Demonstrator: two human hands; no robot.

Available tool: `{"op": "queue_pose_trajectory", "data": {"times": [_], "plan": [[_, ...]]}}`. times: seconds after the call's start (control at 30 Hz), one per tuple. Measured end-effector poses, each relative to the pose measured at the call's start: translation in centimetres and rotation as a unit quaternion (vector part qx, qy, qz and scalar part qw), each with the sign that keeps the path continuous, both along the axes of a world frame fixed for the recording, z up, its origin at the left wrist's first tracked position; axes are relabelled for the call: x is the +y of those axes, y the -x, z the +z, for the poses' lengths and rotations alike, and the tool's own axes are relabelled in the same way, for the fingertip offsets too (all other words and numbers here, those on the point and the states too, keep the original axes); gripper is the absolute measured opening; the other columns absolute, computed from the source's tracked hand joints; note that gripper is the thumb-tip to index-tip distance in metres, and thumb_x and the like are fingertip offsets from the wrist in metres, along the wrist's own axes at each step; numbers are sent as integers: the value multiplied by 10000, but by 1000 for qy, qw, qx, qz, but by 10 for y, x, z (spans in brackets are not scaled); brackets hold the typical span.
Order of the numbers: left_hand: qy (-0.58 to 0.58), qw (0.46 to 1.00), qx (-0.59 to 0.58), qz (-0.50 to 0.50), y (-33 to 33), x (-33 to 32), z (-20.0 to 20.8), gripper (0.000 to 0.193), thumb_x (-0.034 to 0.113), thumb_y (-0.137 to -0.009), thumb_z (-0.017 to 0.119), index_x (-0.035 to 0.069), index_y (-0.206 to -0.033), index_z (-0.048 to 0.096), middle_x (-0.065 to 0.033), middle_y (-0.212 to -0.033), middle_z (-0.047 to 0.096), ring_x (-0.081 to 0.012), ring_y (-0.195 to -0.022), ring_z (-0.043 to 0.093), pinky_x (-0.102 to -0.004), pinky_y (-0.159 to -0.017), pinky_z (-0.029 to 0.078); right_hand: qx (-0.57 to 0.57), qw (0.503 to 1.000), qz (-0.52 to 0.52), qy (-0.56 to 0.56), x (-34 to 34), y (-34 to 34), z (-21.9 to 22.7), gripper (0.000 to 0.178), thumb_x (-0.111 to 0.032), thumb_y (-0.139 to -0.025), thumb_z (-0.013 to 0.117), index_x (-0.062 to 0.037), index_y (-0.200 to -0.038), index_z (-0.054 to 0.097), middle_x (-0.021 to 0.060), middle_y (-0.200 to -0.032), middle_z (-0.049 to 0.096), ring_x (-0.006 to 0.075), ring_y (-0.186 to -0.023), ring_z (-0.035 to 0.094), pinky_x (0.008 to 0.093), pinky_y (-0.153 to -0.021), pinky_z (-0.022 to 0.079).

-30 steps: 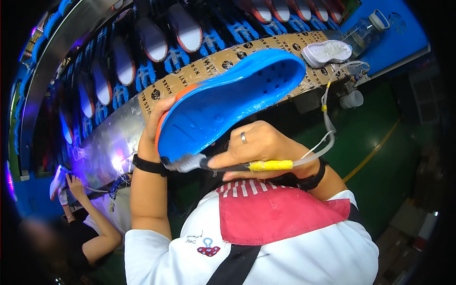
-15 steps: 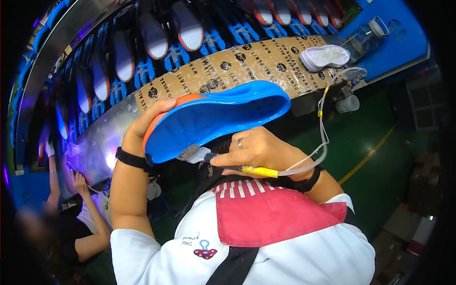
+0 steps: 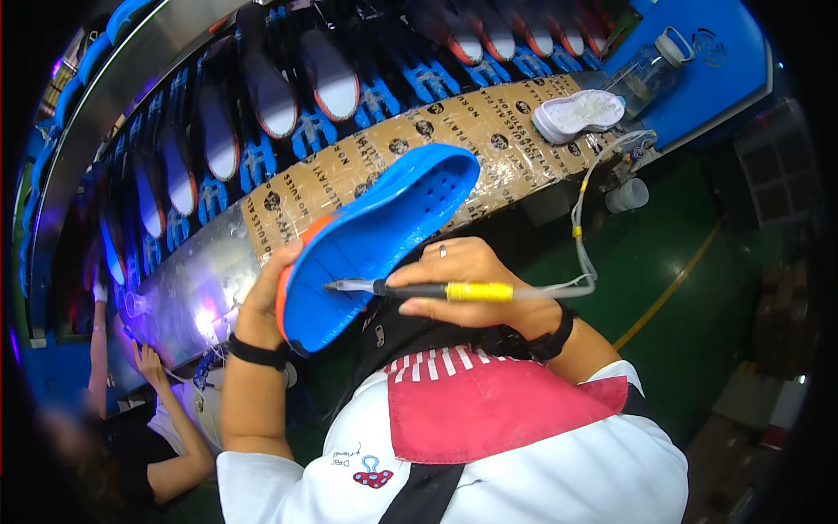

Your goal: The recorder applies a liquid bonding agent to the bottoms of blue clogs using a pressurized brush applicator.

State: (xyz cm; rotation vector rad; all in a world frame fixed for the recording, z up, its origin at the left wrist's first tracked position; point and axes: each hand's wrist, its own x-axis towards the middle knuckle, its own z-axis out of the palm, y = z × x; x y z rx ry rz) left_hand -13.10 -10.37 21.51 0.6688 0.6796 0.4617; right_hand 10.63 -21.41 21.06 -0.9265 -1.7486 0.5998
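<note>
A blue shoe sole (image 3: 384,223) with an orange edge is held up in front of me, its hollow inside turned toward me. My left hand (image 3: 272,284) grips its orange rim on the left side. Between the fingers and thumb of my right hand (image 3: 463,275) is a brush (image 3: 410,290) with a black and yellow handle. The brush's tip touches the sole's inner face toward its lower left end. A thin clear tube (image 3: 559,290) runs from the handle's back end, past my right wrist, up to a fitting by the bench.
Cardboard (image 3: 515,131) covers the curved metal bench (image 3: 188,288). A small white sole (image 3: 578,115) and a clear jug (image 3: 650,70) stand at the far right. Behind runs a row of shoes on blue holders (image 3: 314,131). A co-worker's hand (image 3: 150,362) is at the left.
The sole has tilted, its right end shifting left and its lower left end dropping. The brush has turned edge-on and moved slightly left, farther up the sole's inside.
</note>
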Motion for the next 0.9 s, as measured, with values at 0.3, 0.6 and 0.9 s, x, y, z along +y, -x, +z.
{"op": "queue_pose_trajectory", "data": {"times": [0.3,0.6,0.9], "plan": [[11,993,-110,-44,-25,-8,-19,868,507,-774,641,43,-1432,318,-225,-1332,489,-391,-1117,578,-533,-887,530,120,969,-209,49,-1,-24,-14,245,-85,-766,757,-14,-993,699,110,-792,694,180,-703,657,275,-641,501],[-221,953,-209,-2,-74,28,60,840,530,-806,555,-18,-1408,348,-250,-1325,494,-385,-1176,535,-509,-955,479,75,975,-203,49,-28,-67,10,243,-60,-746,757,-1,-973,695,129,-877,712,231,-743,692,283,-677,525],[-206,896,-363,152,-145,217,194,713,411,-1001,381,61,-1490,-2,-328,-1498,144,-517,-1346,245,-637,-1090,261,146,954,-253,61,-48,-94,7,240,-57,-741,755,16,-962,697,95,-720,657,157,-593,603,258,-552,454]]}}
